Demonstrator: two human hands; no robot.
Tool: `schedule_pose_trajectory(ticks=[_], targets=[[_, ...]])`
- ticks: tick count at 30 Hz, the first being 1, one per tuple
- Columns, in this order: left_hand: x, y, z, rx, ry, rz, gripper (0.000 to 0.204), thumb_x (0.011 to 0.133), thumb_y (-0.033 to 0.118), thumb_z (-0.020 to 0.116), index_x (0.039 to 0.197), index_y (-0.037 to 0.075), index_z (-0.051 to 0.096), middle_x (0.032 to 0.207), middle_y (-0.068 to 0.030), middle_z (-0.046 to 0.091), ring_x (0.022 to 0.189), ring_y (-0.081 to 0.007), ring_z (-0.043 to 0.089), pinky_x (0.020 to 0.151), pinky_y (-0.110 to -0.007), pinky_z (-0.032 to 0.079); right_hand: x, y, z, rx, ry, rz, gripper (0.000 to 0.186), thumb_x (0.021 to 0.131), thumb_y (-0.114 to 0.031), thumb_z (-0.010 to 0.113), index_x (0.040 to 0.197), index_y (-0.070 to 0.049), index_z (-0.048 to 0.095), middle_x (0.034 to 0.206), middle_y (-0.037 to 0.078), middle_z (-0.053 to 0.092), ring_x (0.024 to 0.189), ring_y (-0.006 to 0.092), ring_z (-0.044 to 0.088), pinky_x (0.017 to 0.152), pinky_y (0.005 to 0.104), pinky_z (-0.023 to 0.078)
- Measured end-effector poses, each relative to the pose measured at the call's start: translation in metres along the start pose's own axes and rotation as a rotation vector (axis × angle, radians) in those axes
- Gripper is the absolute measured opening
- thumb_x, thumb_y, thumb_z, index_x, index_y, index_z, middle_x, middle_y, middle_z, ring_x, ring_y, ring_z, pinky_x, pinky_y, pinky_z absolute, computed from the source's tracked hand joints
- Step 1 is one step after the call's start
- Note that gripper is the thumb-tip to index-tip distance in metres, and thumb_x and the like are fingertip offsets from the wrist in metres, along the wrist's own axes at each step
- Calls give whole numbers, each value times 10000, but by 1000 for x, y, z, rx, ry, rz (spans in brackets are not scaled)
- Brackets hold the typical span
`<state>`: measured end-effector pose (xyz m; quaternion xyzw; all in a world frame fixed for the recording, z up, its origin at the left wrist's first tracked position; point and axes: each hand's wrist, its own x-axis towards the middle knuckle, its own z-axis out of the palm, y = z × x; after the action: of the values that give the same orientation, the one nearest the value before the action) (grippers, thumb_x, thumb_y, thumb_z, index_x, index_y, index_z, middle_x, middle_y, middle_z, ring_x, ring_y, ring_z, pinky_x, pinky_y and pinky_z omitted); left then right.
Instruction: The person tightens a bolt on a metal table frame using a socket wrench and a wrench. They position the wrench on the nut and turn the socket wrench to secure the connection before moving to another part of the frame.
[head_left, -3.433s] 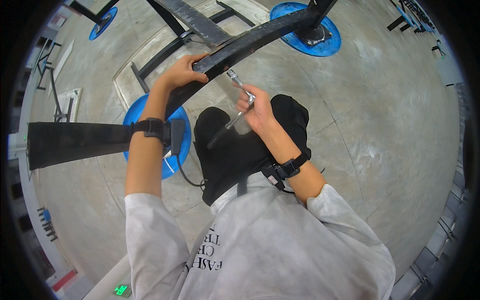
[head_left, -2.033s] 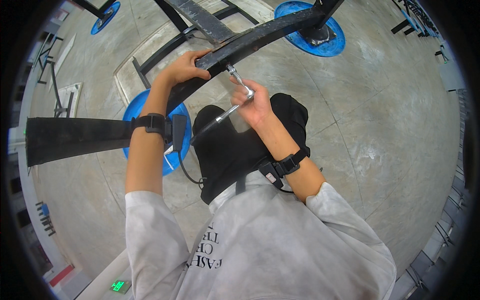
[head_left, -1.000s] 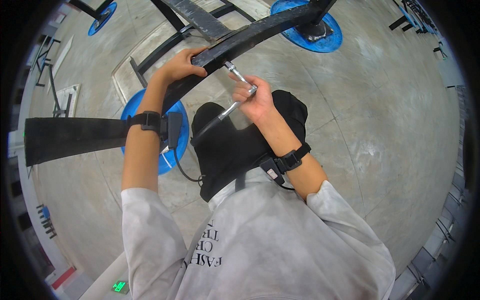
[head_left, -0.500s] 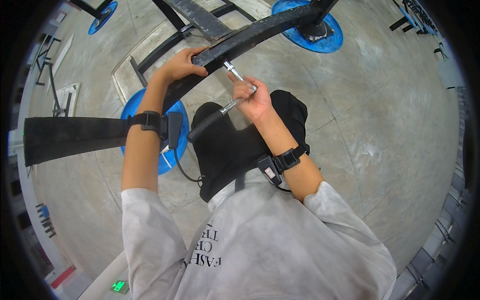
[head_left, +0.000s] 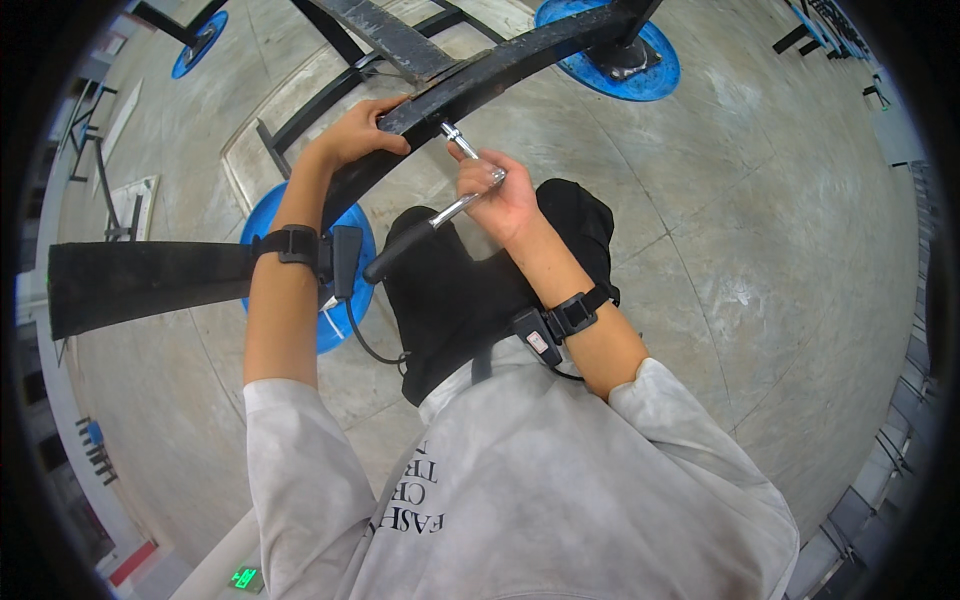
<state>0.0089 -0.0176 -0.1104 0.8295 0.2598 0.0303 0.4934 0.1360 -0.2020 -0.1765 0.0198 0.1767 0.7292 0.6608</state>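
A curved black metal beam [head_left: 510, 68] crosses in front of me. My left hand [head_left: 352, 135] grips its near edge, fingers over the top and thumb along the side. In my right hand [head_left: 490, 192] is a chrome socket wrench [head_left: 455, 208], held around its head with the fingers curled. The wrench's socket end meets the underside of the beam, just right of my left thumb; whatever fastener is there stays hidden. Its black-gripped handle slants down and left above my knees.
Blue round discs [head_left: 655, 78] lie under the frame's legs, one [head_left: 262, 215] beside my left forearm. A wide black bar [head_left: 150, 288] sticks out to the left. More black frame members [head_left: 320, 105] lie beyond the beam. Stacked dark parts line the right rim.
The view has shifted slightly, so the beam sits a little further left. Both hands keep their hold, and the wrench stays at nearly the same angle.
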Motion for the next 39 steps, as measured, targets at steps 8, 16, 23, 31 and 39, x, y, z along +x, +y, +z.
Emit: schedule_pose_trajectory(ticks=[8,16,23,31,39], targets=[[-2,-5,-3,32,-1,11,697,567,133,719,1214,-27,514,1021,-71,599,908,-145,534,824,-236,412,-17,5,7,-1944,237,-756,233,825,-133,520,978,37,564,598,22,513,456,101,450,445,266,385],[-4,7,0,57,12,20,676,572,149,697,1204,-21,526,973,-63,607,863,-132,538,803,-235,417,-38,-2,17,-1329,280,-581,191,860,-108,487,969,33,555,614,19,478,504,125,459,501,258,379],[-4,6,-1,80,-2,8,697,573,157,694,1219,-27,508,1033,-78,583,917,-152,524,852,-236,391,-30,5,7,-1066,267,-558,124,852,-110,522,900,4,520,648,24,462,544,109,451,508,237,354],[-3,5,-1,87,-28,-41,717,580,164,692,1232,-50,483,1055,-83,562,953,-159,513,898,-237,368,-5,-1,4,-989,406,-549,121,824,-140,609,767,-60,539,533,-49,345,422,53,310,395,228,237],[-1,2,0,79,-25,-29,707,573,165,695,1222,-35,499,1053,-69,563,945,-153,511,883,-235,373,30,20,25,-1010,430,-633,281,795,-140,673,614,-127,458,541,-75,343,434,45,256,400,242,172]])
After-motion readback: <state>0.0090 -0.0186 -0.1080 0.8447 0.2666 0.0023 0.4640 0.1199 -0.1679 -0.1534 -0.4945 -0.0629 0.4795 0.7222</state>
